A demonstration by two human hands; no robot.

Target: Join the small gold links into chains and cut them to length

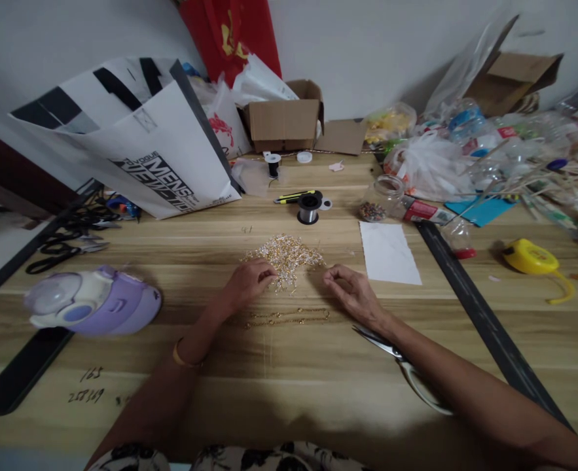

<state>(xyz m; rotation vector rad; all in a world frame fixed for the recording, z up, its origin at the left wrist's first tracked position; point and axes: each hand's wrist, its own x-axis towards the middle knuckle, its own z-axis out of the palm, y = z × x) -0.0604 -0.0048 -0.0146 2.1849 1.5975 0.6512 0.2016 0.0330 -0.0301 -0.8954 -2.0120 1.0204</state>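
Observation:
A loose pile of small gold and clear bead pieces (285,254) lies mid-table between my hands. My left hand (249,282) rests at the pile's left edge, its thumb and fingertips pinched together; anything between them is too small to make out. To the right of the pile, my right hand (351,293) is closed, with its fingers curled against the thumb, and what it may hold is hidden. A thin gold chain (289,318) is laid out in a long loop just nearer to me. White-handled scissors (416,383) lie partly under my right forearm.
Beyond the pile stand a wire spool (309,208) and a yellow cutter knife (291,195). White paper (391,254), a jar of beads (383,199) and a yellow tape measure (531,257) are rightward. A purple bottle (97,301), black scissors (63,245) and a phone (23,373) lie leftward.

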